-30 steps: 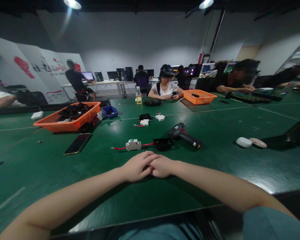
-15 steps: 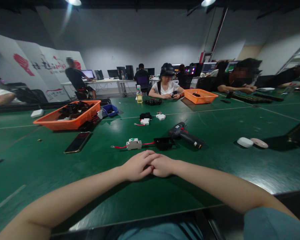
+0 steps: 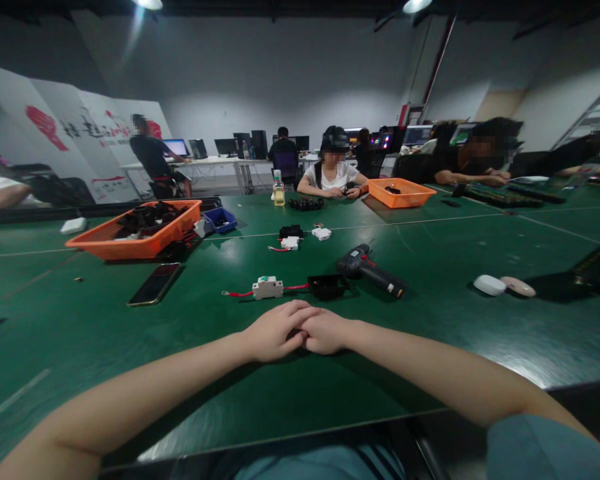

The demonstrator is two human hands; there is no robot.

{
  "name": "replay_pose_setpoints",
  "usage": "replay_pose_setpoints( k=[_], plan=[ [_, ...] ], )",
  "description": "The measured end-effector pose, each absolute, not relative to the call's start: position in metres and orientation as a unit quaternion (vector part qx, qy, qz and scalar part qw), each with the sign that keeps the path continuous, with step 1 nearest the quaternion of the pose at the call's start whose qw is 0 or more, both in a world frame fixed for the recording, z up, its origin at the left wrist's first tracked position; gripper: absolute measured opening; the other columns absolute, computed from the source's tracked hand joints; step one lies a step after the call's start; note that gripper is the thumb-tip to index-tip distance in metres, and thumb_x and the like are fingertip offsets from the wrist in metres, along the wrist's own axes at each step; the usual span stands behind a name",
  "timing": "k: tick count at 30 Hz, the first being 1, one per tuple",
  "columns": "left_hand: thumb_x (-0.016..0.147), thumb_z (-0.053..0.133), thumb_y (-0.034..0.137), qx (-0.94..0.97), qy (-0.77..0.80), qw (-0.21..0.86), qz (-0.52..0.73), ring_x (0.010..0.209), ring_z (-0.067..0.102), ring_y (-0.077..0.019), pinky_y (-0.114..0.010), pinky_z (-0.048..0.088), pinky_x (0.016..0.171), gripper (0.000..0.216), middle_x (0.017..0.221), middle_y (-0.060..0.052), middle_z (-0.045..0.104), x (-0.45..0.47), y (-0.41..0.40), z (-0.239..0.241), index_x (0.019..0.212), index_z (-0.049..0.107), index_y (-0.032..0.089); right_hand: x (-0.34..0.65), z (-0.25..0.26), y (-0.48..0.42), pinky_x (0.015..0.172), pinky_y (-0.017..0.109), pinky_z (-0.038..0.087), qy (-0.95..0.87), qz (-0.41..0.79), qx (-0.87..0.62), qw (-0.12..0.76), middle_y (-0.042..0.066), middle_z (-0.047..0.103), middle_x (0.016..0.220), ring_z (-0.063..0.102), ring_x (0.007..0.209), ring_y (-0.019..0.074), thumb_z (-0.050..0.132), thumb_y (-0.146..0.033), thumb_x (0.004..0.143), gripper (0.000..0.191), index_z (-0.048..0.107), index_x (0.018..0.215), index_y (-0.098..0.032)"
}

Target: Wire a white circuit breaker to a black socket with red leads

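Observation:
My left hand (image 3: 281, 328) lies across my right hand (image 3: 326, 331), its fingers closed over the right one's knuckles. The right hand is curled, with its fingertips partly hidden beneath the left; no object shows in either. Just beyond them on the green table is a white circuit breaker (image 3: 267, 287), with a red wire ending in a ring lug on its left. Another red wire runs from its right side to a small black box (image 3: 327, 287). A black cordless drill (image 3: 373, 269) lies on its side to the right of the box.
A phone (image 3: 155, 284) and an orange basket of black parts (image 3: 130, 248) are at left, beside a blue bin (image 3: 221, 222). More breakers (image 3: 321, 233) lie farther back. A bottle (image 3: 279, 190) stands near a seated person (image 3: 334, 175) and a second orange basket (image 3: 405, 195). White earbud-like case (image 3: 489, 285) at right.

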State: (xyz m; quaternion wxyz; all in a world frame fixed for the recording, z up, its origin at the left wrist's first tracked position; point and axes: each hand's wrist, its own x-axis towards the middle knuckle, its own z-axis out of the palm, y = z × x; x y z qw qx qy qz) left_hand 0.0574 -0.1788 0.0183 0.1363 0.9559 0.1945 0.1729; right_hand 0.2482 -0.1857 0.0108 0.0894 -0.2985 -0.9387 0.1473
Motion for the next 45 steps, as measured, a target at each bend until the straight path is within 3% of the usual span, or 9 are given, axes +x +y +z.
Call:
replay_pose_setpoints(
  k=[6, 11, 15, 19, 26, 33, 45],
  plan=[
    [0.091, 0.05, 0.026, 0.954, 0.189, 0.157, 0.172, 0.121, 0.053, -0.023, -0.038, 0.048, 0.103, 0.055, 0.136, -0.012, 0.05, 0.056, -0.179, 0.032, 0.145, 0.038, 0.023, 0.248, 0.013, -0.187, 0.088, 0.035, 0.051, -0.941, 0.156, -0.282, 0.108, 0.011, 0.071, 0.111, 0.065, 0.101, 0.0247, 0.059, -0.013, 0.082, 0.034, 0.068, 0.115, -0.014],
    [0.09, 0.056, 0.031, 0.975, 0.141, 0.074, 0.156, 0.12, 0.053, -0.0271, -0.044, 0.045, 0.103, 0.038, 0.125, -0.012, 0.059, 0.056, -0.169, 0.068, 0.127, 0.059, 0.022, 0.248, 0.011, -0.185, 0.091, 0.036, 0.051, -0.941, 0.153, -0.261, 0.149, 0.012, 0.07, 0.114, 0.065, 0.103, 0.0247, 0.057, -0.016, 0.086, 0.031, 0.065, 0.116, -0.012],
    [0.097, 0.049, 0.037, 0.976, 0.1, 0.133, 0.141, 0.108, 0.06, -0.0199, -0.033, 0.049, 0.094, 0.028, 0.111, -0.01, 0.065, 0.059, -0.15, 0.093, 0.111, 0.067, 0.02, 0.249, 0.014, -0.185, 0.092, 0.035, 0.051, -0.944, 0.151, -0.247, 0.161, 0.011, 0.068, 0.116, 0.064, 0.106, 0.0229, 0.054, -0.02, 0.091, 0.026, 0.065, 0.114, -0.015],
    [0.1, 0.043, 0.037, 0.973, 0.156, 0.057, 0.161, 0.099, 0.062, -0.0177, -0.03, 0.049, 0.086, 0.032, 0.109, -0.008, 0.065, 0.067, -0.128, 0.1, 0.109, 0.068, 0.019, 0.249, 0.017, -0.187, 0.099, 0.032, 0.048, -0.94, 0.172, -0.225, 0.191, 0.01, 0.064, 0.124, 0.061, 0.114, 0.0203, 0.055, -0.018, 0.092, 0.022, 0.067, 0.11, -0.015],
    [0.1, 0.038, 0.041, 0.976, 0.154, -0.141, 0.059, 0.091, 0.062, -0.0203, -0.033, 0.047, 0.079, 0.037, 0.112, -0.01, 0.061, 0.091, -0.107, 0.095, 0.12, 0.062, 0.021, 0.249, 0.016, -0.186, 0.097, 0.033, 0.049, -0.94, 0.179, -0.218, 0.194, 0.011, 0.066, 0.12, 0.061, 0.112, 0.0201, 0.056, -0.017, 0.092, 0.021, 0.067, 0.11, -0.015],
    [0.098, 0.04, 0.049, 0.968, 0.149, -0.2, 0.003, 0.079, 0.063, -0.0198, -0.029, 0.04, 0.062, 0.039, 0.103, -0.009, 0.06, 0.101, -0.1, 0.078, 0.123, 0.056, 0.024, 0.251, 0.018, -0.187, 0.098, 0.033, 0.048, -0.941, 0.174, -0.218, 0.193, 0.01, 0.065, 0.121, 0.06, 0.114, 0.0206, 0.055, -0.018, 0.093, 0.022, 0.066, 0.112, -0.017],
    [0.098, 0.035, 0.056, 0.961, 0.195, -0.196, -0.019, 0.076, 0.067, -0.021, -0.028, 0.039, 0.061, 0.047, 0.094, -0.008, 0.066, 0.099, -0.099, 0.061, 0.127, 0.053, 0.023, 0.251, 0.019, -0.186, 0.098, 0.032, 0.047, -0.943, 0.168, -0.21, 0.197, 0.01, 0.066, 0.121, 0.06, 0.114, 0.0206, 0.054, -0.019, 0.093, 0.021, 0.067, 0.11, -0.016]
  ],
)
